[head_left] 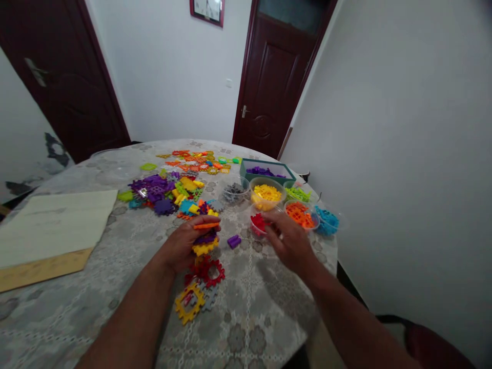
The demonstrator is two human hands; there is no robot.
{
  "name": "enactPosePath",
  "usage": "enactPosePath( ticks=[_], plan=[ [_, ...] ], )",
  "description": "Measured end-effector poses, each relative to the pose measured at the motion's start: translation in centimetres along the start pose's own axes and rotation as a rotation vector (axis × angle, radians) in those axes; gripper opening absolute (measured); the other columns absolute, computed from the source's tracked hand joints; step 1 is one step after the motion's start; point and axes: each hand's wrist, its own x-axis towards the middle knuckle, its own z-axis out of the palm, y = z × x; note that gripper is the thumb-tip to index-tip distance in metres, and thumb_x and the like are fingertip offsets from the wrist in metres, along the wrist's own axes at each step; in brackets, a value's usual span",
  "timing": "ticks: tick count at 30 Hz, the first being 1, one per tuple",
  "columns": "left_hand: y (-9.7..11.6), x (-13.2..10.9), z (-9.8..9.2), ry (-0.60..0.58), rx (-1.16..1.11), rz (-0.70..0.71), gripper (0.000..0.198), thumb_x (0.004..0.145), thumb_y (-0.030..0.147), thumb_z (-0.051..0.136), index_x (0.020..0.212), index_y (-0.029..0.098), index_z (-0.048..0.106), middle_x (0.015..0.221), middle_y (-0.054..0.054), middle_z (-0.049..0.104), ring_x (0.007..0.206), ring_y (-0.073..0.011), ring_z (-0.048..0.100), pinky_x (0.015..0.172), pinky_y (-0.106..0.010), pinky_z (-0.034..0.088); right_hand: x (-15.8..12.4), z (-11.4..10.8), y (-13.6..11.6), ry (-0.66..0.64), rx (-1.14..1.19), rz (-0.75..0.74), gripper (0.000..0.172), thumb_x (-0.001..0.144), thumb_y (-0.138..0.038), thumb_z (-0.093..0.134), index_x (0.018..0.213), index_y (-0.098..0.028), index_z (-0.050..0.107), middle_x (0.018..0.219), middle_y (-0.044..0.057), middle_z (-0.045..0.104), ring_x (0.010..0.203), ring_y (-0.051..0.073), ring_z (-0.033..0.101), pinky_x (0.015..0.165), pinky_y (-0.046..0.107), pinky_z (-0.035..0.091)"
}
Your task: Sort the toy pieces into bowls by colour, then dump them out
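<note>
My left hand [182,241] is wrapped round a stack of plastic gear pieces. An orange piece [206,225] lies on top, with purple and yellow gear pieces [205,248] below it. My right hand [288,238] is at a clear bowl of red pieces [258,222], fingers curled together by the rim; anything in them is hidden. Between the hands lies a purple connector [233,241]. Nearer me on the table are a red gear [213,273], a yellow square gear [191,303] and a grey gear [209,297].
Beyond the right hand stand bowls of yellow [266,193], orange [301,215], blue [326,221], grey [235,191] and green pieces [298,193], plus a box [246,169] of purple ones. A mixed heap [156,189] fills the back left. Cardboard [57,225] lies at far left.
</note>
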Motion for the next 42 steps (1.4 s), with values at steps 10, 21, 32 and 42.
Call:
enactPosePath(
  ticks=[10,21,32,42],
  plan=[
    [-0.8,-0.5,0.4,-0.140,0.356,0.205,0.030,0.075,0.010,0.074,0.101,0.019,0.085,0.102,-0.009,0.082,0.086,-0.0214,0.075,0.075,-0.026,0.060,0.0,8.1,-5.3,-0.145,0.254,0.028,0.028,0.102,-0.020,0.059,0.128,-0.023,0.070,0.114,0.009,0.076,0.102,0.023,0.071,0.093,0.041,0.058],
    [-0.4,-0.6,1.3,-0.077,0.418,0.232,0.048,0.070,0.010,0.079,0.115,0.025,0.084,0.120,-0.008,0.079,0.101,-0.0251,0.075,0.077,-0.025,0.060,-0.6,8.6,-4.2,-0.122,0.818,0.504,0.034,0.087,-0.025,0.066,0.119,-0.023,0.077,0.087,0.002,0.076,0.062,0.015,0.063,0.056,0.027,0.052],
    [-0.3,0.6,0.2,0.146,0.127,0.086,0.046,0.075,0.027,0.086,0.120,0.020,0.077,0.111,-0.011,0.080,0.085,-0.0218,0.075,0.064,-0.028,0.061,0.9,2.3,0.3,0.334,0.327,0.392,0.026,0.092,-0.032,0.065,0.115,-0.022,0.073,0.105,0.006,0.075,0.088,0.019,0.069,0.081,0.034,0.056],
    [1.0,1.0,-0.6,0.250,-0.255,0.137,0.016,0.090,0.019,0.071,0.104,0.012,0.076,0.092,-0.008,0.076,0.061,-0.0107,0.066,0.036,-0.013,0.038,-2.4,-6.5,11.4,0.448,-0.505,0.466,0.028,0.092,-0.029,0.056,0.112,-0.018,0.072,0.101,0.010,0.076,0.084,0.023,0.066,0.082,0.035,0.050]
  ],
)
